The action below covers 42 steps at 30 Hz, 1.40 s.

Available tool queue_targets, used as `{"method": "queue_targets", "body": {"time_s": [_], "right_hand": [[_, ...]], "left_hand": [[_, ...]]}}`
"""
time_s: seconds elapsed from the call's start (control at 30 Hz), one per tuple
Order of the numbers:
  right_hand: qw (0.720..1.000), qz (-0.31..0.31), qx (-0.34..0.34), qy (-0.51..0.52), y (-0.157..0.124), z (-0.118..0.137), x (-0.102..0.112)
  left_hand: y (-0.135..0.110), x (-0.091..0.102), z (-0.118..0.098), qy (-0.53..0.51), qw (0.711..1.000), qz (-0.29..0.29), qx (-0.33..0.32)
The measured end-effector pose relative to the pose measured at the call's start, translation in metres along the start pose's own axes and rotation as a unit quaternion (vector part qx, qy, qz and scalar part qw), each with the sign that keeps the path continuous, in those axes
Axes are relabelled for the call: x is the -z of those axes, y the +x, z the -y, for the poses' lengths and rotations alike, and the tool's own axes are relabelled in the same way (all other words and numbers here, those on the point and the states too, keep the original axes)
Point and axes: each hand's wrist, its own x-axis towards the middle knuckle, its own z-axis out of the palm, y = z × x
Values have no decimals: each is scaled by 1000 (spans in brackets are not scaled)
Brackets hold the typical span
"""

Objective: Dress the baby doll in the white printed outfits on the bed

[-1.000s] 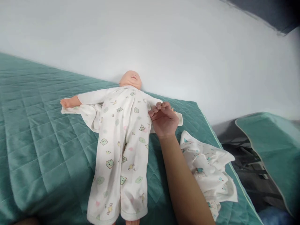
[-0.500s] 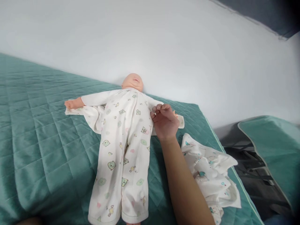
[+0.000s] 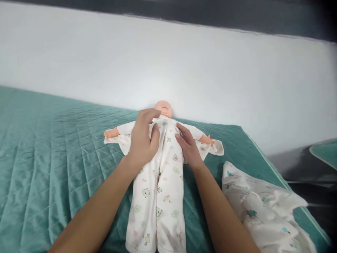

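A baby doll [image 3: 163, 107] lies on its back on a teal quilted bed cover [image 3: 52, 140], head toward the white wall, arms spread. It wears a white printed sleepsuit [image 3: 158, 189]. My left hand [image 3: 143, 140] rests on the doll's chest at its left side, fingers curved and reaching up toward the collar. My right hand [image 3: 188, 146] lies flat on the right side of the chest, fingers stretched out. Neither hand holds anything apart from touching the cloth.
A crumpled white printed cloth [image 3: 263, 207] lies on the bed at the lower right. The bed's right edge [image 3: 265, 160] drops to a dark floor. A white wall [image 3: 184, 70] runs right behind the doll's head.
My left hand has come into view and settled on the doll's chest. My right hand moved from the doll's right sleeve to the chest and flattened. The camera view pulled back and tilted up.
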Motion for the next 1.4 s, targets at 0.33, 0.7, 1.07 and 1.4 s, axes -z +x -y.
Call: {"method": "queue_targets", "body": {"time_s": [0.33, 0.7, 1.07, 1.4], "right_hand": [[997, 50, -60, -23, 1, 17, 0], [995, 70, -58, -51, 1, 16, -1], [988, 67, 29, -137, -1, 17, -2], [978, 65, 114, -160, 1, 15, -2]], "left_hand": [[17, -5, 49, -25, 976, 91, 196], [19, -7, 46, -33, 968, 119, 217], [13, -8, 61, -28, 990, 84, 111], [9, -9, 48, 172, 966, 54, -186]]}}
